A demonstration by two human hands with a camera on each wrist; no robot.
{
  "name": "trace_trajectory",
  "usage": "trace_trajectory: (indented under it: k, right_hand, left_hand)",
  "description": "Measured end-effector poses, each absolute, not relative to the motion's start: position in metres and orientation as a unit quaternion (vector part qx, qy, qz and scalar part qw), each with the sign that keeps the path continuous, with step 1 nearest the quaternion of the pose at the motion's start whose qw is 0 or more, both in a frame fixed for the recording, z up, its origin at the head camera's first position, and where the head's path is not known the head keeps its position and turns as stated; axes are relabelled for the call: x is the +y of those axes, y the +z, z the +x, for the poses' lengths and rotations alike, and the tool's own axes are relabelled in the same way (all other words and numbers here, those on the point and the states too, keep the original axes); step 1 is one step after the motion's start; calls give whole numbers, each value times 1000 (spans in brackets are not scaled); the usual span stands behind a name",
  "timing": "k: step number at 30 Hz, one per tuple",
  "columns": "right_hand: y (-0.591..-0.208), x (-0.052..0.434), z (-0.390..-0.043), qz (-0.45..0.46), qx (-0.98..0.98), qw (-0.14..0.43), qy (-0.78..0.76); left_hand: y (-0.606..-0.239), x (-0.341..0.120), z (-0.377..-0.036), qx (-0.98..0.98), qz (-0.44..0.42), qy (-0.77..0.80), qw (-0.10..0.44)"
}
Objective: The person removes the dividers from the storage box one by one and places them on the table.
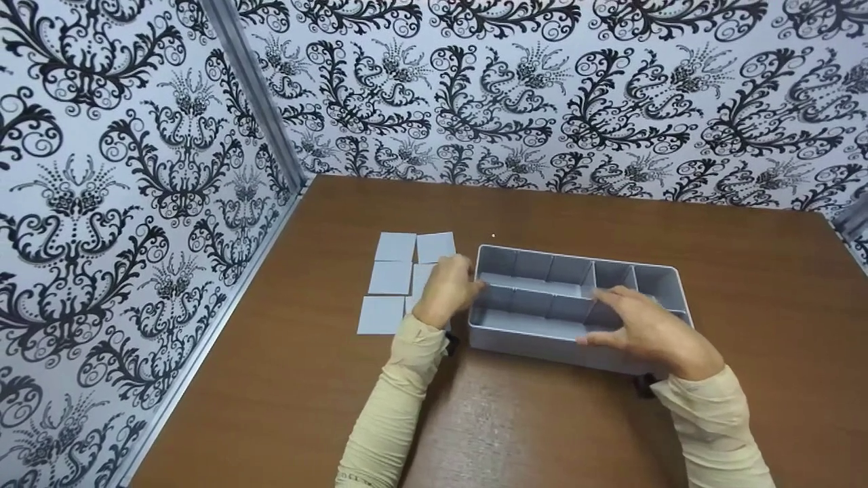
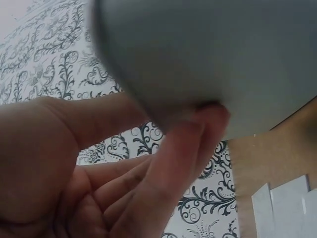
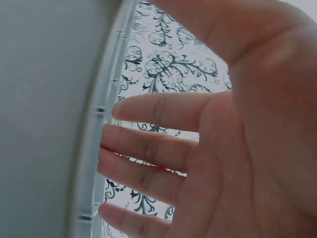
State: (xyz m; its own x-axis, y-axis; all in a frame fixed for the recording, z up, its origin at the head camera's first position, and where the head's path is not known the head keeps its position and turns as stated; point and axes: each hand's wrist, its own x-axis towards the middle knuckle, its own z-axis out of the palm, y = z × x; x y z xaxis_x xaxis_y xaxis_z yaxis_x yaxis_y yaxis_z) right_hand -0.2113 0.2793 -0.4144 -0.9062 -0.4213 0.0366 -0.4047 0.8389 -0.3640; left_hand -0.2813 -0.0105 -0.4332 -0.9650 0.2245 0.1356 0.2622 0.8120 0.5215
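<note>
Patterned black-and-white wallpaper enclosed a brown table (image 1: 271,379) in the head view, where a grey divided tray (image 1: 515,335) sat near the middle beside loose grey divider cards (image 1: 393,278). The left hand (image 1: 446,288) gripped the tray's left end, seemingly to steady it, while the right hand (image 1: 647,329) hovered flat over the compartments. From the left wrist, fingers (image 2: 193,148) curled against the tray (image 2: 208,54). From the right wrist, the hand (image 3: 208,148) lay relaxed, fingers spread, beside the tray rim (image 3: 106,124).

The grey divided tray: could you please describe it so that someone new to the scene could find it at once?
On the brown table set against the patterned walls, look near the middle, where both hands meet. The grey tray lies between the left hand and right hand. Unlike the flat grey cards beside it, it has raised walls and compartments.
</note>
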Motion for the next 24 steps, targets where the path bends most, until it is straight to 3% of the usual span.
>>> trace_trajectory:
  k: [8,15,24]
  right_hand:
    - [-399,284,-228,-190,961,-14,-201]
    - [-394,283,-240,-145,968,7,-203]
    - [-395,278,-256,-93,973,26,-209]
  left_hand:
    - [-429,-12,-282,-960,-124,-251,-14]
    - [-425,-11,-278,-960,-116,-251,-47]
    - [-424,-11,-277,-963,-118,-236,-47]
